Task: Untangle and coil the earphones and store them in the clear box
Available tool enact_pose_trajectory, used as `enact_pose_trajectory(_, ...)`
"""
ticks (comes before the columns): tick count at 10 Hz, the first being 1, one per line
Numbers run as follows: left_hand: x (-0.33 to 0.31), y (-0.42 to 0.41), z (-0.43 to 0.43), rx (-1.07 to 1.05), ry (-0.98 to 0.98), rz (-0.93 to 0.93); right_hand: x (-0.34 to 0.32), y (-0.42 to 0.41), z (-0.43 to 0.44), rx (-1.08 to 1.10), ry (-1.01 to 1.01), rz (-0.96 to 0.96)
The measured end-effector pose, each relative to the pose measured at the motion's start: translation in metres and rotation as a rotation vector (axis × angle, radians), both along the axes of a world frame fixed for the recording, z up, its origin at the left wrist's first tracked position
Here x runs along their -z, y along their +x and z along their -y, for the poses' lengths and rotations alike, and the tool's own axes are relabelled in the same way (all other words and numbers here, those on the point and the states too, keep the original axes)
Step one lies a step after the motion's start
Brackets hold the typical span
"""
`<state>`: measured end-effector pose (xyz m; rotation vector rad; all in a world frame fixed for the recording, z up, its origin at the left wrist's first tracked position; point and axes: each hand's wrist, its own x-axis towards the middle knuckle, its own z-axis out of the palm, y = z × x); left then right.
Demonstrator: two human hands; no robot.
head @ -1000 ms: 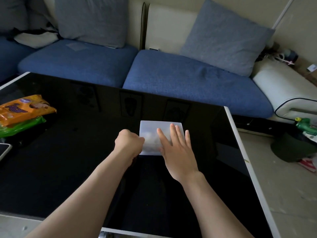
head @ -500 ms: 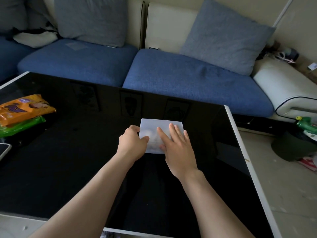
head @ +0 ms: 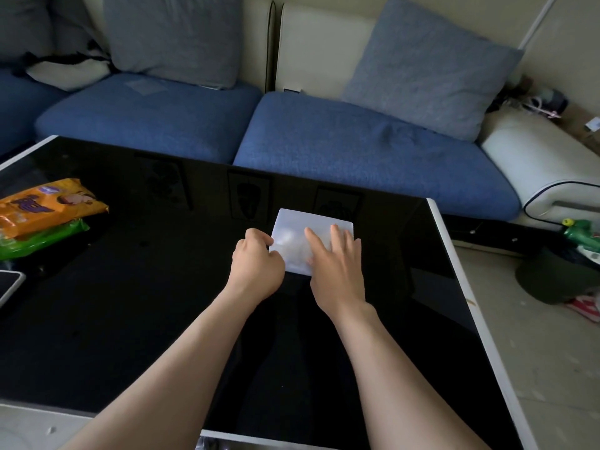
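A clear, frosted-looking box (head: 298, 235) lies on the black glass table (head: 130, 303), its lid on. Something pale and blurred shows through the lid; the earphones cannot be made out. My left hand (head: 256, 266) is curled at the box's left front corner, thumb and fingers pinching its edge. My right hand (head: 336, 264) lies flat on the lid's right half with fingers straight, pressing down.
Orange and green snack packets (head: 42, 216) lie at the table's left edge, with a phone (head: 8, 284) just in front of them. A blue sofa (head: 357, 147) with grey cushions runs behind the table. Clutter sits on the floor to the right (head: 565, 274).
My left hand has moved forward from beside the box onto its left corner and taken hold of the edge. My right hand has stayed flat on the lid.
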<state>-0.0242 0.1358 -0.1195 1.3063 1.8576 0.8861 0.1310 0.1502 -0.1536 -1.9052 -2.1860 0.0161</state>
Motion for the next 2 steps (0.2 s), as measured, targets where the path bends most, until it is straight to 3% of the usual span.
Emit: enact_pose_trajectory(2, -0.0159, -0.0046, 0.0032, 0.023, 0.036, 0.107, -0.011, -0.0063, -0.0046, -0.014, 0.104, -0.221)
